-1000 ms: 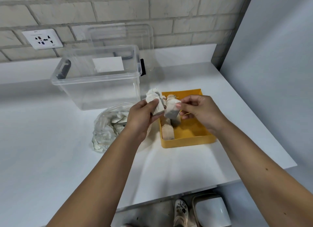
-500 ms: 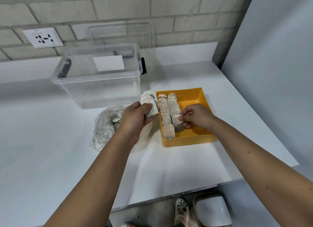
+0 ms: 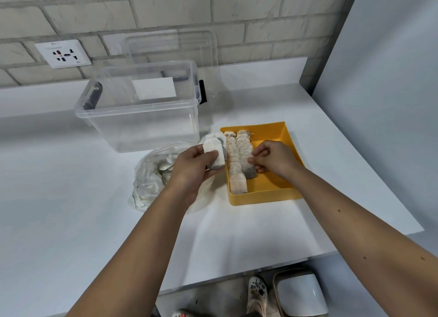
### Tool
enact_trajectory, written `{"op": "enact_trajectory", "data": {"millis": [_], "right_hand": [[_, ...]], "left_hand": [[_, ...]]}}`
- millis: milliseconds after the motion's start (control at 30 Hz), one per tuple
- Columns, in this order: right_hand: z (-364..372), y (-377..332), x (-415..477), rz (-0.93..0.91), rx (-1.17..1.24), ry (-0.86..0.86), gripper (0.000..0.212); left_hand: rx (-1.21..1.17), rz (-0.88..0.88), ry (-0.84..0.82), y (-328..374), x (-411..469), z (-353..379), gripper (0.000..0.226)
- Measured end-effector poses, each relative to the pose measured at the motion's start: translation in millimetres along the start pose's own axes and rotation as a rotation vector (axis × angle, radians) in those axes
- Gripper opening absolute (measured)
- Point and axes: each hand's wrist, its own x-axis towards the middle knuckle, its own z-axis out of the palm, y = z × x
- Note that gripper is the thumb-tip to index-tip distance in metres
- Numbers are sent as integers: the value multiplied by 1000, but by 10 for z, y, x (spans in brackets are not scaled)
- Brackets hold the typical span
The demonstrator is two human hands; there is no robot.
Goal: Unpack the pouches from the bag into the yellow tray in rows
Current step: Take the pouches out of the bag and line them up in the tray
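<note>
The left hand (image 3: 192, 167) hides the right side of the clear bag (image 3: 149, 177); its contents blur behind crumpled plastic. The stack of pouches (image 3: 214, 151) it holds cannot be counted. Whether the right hand (image 3: 272, 160) pinches the dark pouch (image 3: 250, 173) is unclear.

We are counting one rectangular yellow plastic tray (image 3: 265, 197), two rows of pale paper pouches (image 3: 233, 170), one crumpled clear plastic bag (image 3: 151, 174), one clear plastic storage box (image 3: 142, 122), one clear lid (image 3: 194, 46) and one white wall socket (image 3: 62, 54).

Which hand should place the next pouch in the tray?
Probably the right hand: it is over the yellow tray at the second row's near end; the left hand is beside the tray, gripping spare pouches.
</note>
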Motion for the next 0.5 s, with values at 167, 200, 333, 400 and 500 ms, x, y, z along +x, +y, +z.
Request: {"op": "enact_trajectory", "data": {"millis": [167,200,333,400,500], "right_hand": [[-105,-231,-159,-64,127,124,27],[-118,-306,-220,-75,226,99,23],[-69,-548,-431,-96,382,-103,20],[-8,-586,-462,-122,368,-100,20],[23,-603,-473,-152,399,-18,14]], "left_hand": [[42,1,-37,-24,0,11,18],[45,0,-48,-29,-5,21,18],[64,-1,-85,-46,-26,78,12],[59,0,-98,-51,-45,108,11],[32,3,-92,-41,-72,122,7]]}}
